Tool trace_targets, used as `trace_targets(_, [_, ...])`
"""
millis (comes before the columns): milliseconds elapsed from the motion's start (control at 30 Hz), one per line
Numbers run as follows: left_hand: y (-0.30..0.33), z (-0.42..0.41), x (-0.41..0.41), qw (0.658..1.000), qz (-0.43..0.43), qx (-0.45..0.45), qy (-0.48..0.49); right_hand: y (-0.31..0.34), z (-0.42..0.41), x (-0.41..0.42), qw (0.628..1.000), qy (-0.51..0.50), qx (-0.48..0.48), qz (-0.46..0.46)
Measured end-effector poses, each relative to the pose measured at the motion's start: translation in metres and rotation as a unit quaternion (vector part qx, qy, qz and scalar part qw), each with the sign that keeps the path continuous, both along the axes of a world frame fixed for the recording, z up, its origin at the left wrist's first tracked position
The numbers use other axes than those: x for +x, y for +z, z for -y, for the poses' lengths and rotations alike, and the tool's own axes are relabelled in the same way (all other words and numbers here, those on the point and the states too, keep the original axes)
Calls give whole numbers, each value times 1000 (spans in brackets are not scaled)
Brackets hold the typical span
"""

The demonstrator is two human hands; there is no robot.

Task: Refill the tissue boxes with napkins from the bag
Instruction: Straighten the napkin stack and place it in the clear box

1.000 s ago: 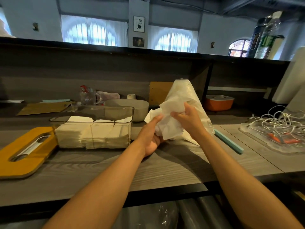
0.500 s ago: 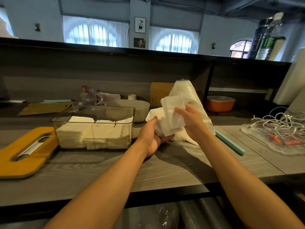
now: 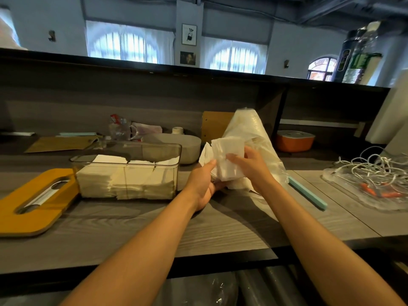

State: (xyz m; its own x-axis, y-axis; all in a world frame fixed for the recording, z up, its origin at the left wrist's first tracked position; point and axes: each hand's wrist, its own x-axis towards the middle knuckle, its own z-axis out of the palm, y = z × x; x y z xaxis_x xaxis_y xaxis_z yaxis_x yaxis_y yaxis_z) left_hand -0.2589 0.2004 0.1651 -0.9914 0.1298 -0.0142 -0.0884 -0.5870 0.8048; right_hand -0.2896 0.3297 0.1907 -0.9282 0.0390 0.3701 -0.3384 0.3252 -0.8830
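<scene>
- Napkins (image 3: 227, 159): a white stack held up in front of the plastic bag (image 3: 254, 138), above the surface (image 3: 220, 228).
- My right hand (image 3: 249, 164) pinches the stack, thumb on its front.
- My left hand (image 3: 202, 184) cups it from below and the left, fingers curled under it.
- Just left stands the clear tissue box (image 3: 125, 171), open on top, with folded napkins inside.
- Its yellow lid (image 3: 33, 202) lies flat beside the box, further left.
- A tangle of white cables (image 3: 375, 171) sits far right.
</scene>
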Motion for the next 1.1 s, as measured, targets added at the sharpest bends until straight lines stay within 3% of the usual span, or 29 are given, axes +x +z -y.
trace_targets(167, [2, 9, -3, 992, 63, 106, 1, 9, -22, -1, 973, -48, -227, -9])
trace_targets(267, [1, 13, -6, 986, 74, 150, 12, 15, -32, 1, 932, 76, -355, 26])
trace_targets(333, [1, 14, -6, 984, 74, 160, 20, 12, -25, 3, 933, 125, -334, 43])
trace_targets(433, [2, 12, -6, 989, 55, 138, 18, 3, -5, 4, 986, 81, -142, 42])
trace_targets(500, [4, 9, -3, 993, 45, 110, 11, -3, 3, 2, 996, 68, -41, 39])
trace_targets(600, [2, 9, -1, 995, 30, 100, 4, -7, 0, -2, 999, 37, 13, 15])
trace_targets(733, [2, 11, 1, 994, 36, 103, -1, -4, -2, 1, 999, 23, -20, -23])
trace_targets(933, [2, 14, -1, 993, 74, 95, 9, 5, -10, 3, 971, 49, -228, 61])
trace_targets(1100, [1, 14, 1, 994, 91, 63, -4, 10, -16, 3, 967, 62, -240, 56])
